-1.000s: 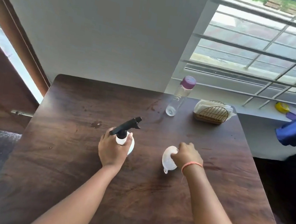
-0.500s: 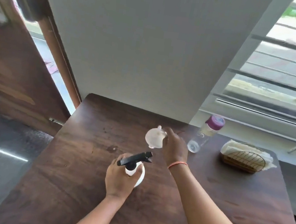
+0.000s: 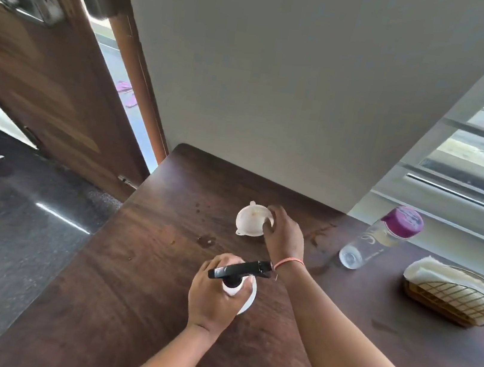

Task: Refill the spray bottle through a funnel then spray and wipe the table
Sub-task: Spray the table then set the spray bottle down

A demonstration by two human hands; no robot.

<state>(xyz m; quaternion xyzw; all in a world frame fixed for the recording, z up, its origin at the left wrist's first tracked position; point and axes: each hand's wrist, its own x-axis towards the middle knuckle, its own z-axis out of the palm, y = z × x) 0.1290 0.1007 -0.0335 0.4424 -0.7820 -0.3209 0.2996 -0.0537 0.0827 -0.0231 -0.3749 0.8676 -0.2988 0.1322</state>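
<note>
A white spray bottle [image 3: 244, 293] with a black trigger head stands upright on the dark wooden table [image 3: 144, 263]. My left hand [image 3: 214, 295] grips its body from the left. Farther back, my right hand [image 3: 284, 237] holds a white funnel [image 3: 249, 219] by its rim, wide mouth turned toward me, low over the table. A clear water bottle [image 3: 380, 238] with a purple cap stands at the back right.
A gold wire basket [image 3: 452, 302] holding white cloth sits at the right edge of the table. A wall rises behind the table, a barred window at the right. A wooden door and dark floor lie to the left.
My right hand lifted the funnel from beside the spray bottle and carried it toward the back of the table. The view swung left and up. My left hand kept its grip.
</note>
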